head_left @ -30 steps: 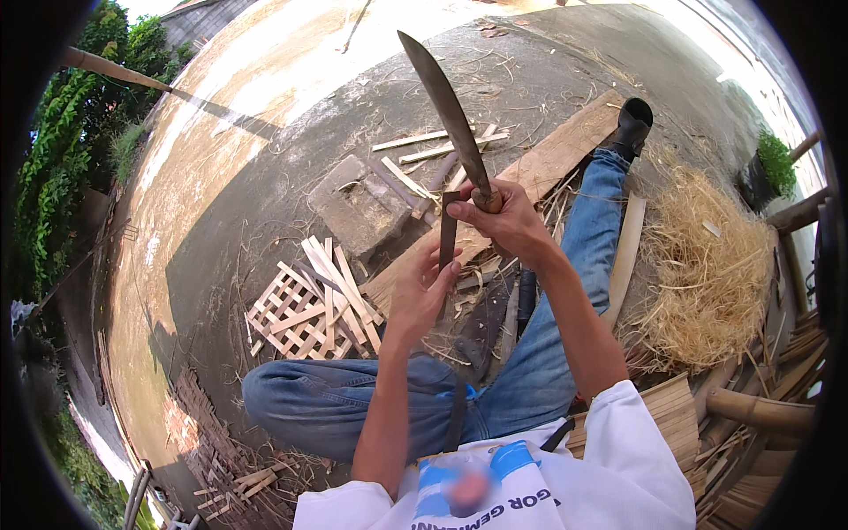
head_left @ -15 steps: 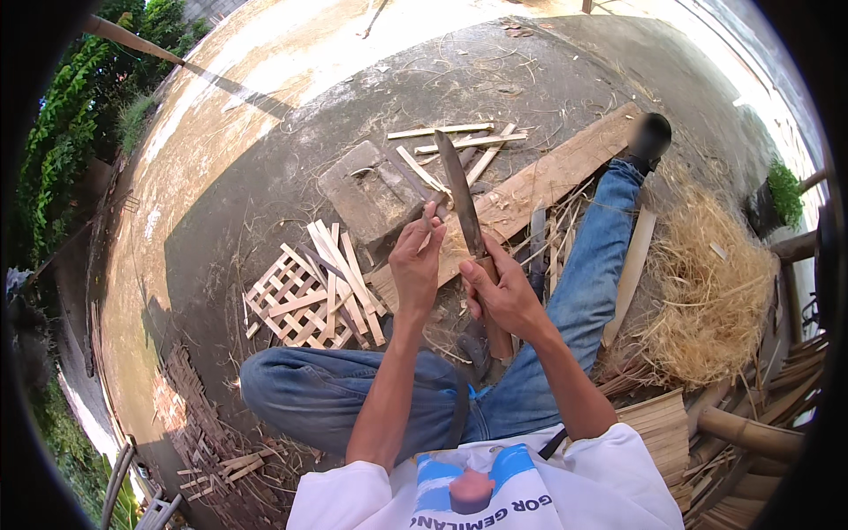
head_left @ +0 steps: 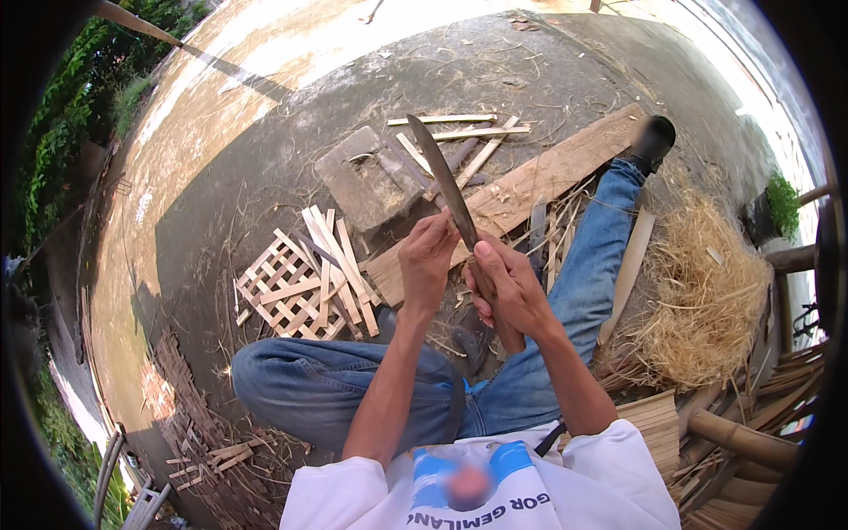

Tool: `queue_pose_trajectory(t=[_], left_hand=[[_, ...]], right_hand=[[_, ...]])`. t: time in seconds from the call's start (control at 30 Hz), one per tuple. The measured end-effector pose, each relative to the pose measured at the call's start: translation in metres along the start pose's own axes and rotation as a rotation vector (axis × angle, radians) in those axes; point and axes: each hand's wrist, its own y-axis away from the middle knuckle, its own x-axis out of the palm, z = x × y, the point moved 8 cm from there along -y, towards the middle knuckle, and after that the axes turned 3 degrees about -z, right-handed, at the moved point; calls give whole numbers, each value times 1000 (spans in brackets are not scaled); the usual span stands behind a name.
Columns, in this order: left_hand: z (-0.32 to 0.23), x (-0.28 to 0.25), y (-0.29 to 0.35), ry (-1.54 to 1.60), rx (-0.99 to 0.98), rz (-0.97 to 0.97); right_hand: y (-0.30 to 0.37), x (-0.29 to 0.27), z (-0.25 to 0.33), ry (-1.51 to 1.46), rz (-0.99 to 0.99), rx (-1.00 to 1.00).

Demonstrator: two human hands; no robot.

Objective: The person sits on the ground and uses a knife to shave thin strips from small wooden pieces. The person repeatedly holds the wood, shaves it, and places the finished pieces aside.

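Observation:
My right hand (head_left: 514,281) is closed round the wooden handle of a machete (head_left: 439,170). The long dark blade slants up and to the left, away from me. Close against the blade's left side is my left hand (head_left: 427,262), its fingers drawn together in a pinch. Whatever lies between those fingertips, if anything, is hidden or too small to name. Beneath both hands a wide wooden plank (head_left: 556,170) runs from near my lap out toward my right foot. Beyond my left hand lies a rough concrete block (head_left: 353,184).
A woven lattice of bamboo strips (head_left: 274,281) lies left of my hands, with loose strips on it. More strips (head_left: 481,163) rest past the block. A heap of shavings (head_left: 702,300) sits right of my outstretched leg. Bamboo poles (head_left: 742,439) are at lower right.
The machete's blade has tilted further left. My left hand's fingertips have come in from beside the blade to close against it. My right hand keeps its grip on the handle.

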Motion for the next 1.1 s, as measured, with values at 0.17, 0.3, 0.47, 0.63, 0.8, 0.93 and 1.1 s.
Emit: queue_pose_trajectory(t=[0.17, 0.3, 0.47, 0.63, 0.8, 0.93, 1.1], left_hand=[[3, 0, 1, 17, -8, -2], [1, 1, 1, 46, -38, 9], [-6, 1, 1, 12, -44, 13], [-4, -1, -1, -20, -93, 7], [20, -51, -24, 427, -409, -166], [35, -76, -31, 497, -520, -200], [66, -75, -17, 600, -607, -278]], right_hand=[[1, 1, 3, 22, 16, -26], [2, 1, 4, 16, 1, -17], [1, -1, 1, 3, -11, 7], [2, -2, 6, -52, -39, -35], [-10, -44, -13, 361, -280, -62], [-15, -62, -33, 866, -433, -539], [-17, -68, -81, 578, -337, -59]])
